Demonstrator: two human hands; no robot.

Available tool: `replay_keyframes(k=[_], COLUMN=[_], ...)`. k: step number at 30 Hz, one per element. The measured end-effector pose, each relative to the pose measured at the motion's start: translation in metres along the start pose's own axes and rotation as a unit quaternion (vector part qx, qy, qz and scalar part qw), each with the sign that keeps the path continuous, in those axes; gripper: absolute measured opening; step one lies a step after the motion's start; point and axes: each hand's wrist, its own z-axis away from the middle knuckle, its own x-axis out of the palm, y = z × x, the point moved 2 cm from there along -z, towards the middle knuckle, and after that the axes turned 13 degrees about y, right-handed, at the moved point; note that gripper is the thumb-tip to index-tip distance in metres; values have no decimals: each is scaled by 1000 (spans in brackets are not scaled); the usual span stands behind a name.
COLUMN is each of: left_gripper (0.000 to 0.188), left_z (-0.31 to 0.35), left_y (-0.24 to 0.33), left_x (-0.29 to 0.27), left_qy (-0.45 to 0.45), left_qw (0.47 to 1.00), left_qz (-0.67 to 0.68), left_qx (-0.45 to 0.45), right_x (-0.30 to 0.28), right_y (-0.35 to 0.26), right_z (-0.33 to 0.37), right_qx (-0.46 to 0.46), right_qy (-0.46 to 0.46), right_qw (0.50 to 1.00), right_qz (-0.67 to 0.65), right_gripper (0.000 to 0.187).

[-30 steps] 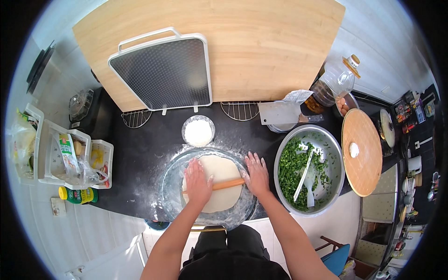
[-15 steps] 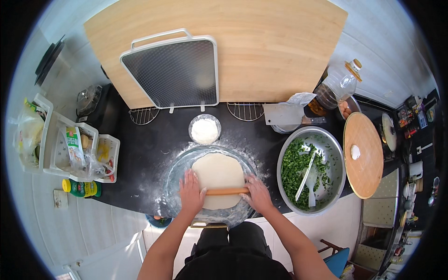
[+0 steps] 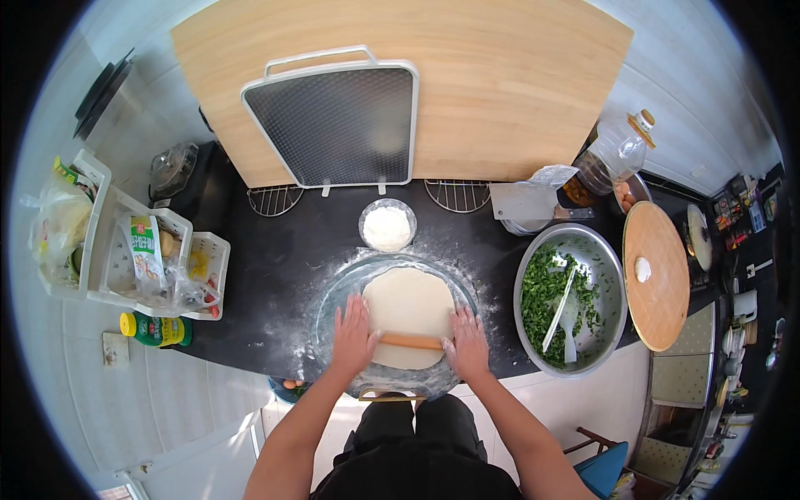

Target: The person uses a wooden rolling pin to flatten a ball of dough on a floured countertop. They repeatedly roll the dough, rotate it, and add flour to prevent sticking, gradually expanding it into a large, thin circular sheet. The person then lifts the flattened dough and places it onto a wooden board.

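Observation:
A sheet of pale dough (image 3: 408, 304) lies rolled out on a round glass board (image 3: 333, 312) dusted with flour. Across its near part rests a thin wooden rolling pin (image 3: 411, 341), tilted slightly down to the right. My left hand (image 3: 354, 335) lies over the pin's left end, open, its fingers stretched forward past the dough's edge. At the other end my right hand (image 3: 468, 340) presses down with its palm, also open with fingers pointing away from me. The pin's tips are hidden under the hands. Beyond the dough stands a bowl of flour (image 3: 387, 229).
At right sits a steel bowl (image 3: 617, 325) of chopped greens with a white spatula (image 3: 569, 333). Beside it are a round wooden board (image 3: 658, 283), a cleaver (image 3: 525, 202) and an oil bottle (image 3: 617, 146). White baskets (image 3: 125, 287) and a green bottle (image 3: 162, 330) stand left.
The whole view has shifted, so the scene sits further right in the picture. The rolling pin now slopes down to the right, and my right fingers point more straight ahead.

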Motion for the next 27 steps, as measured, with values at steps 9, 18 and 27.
replay_keyframes(k=[9, 18, 27], left_gripper=[81, 82, 82], left_z=[86, 4, -6], left_y=[-21, -40, -55], left_x=[-14, -14, -9], left_qy=[-104, -84, -24], left_qw=[990, 992, 995], left_qz=[75, -9, 46], left_qx=[52, 93, 80], right_x=[6, 18, 29], right_y=[-26, -49, -66], right_z=[90, 32, 32], right_qx=[-71, 23, -25], right_qy=[-68, -1, 1], right_qw=[995, 998, 998], right_qz=[10, 60, 58], right_gripper=[66, 68, 67])
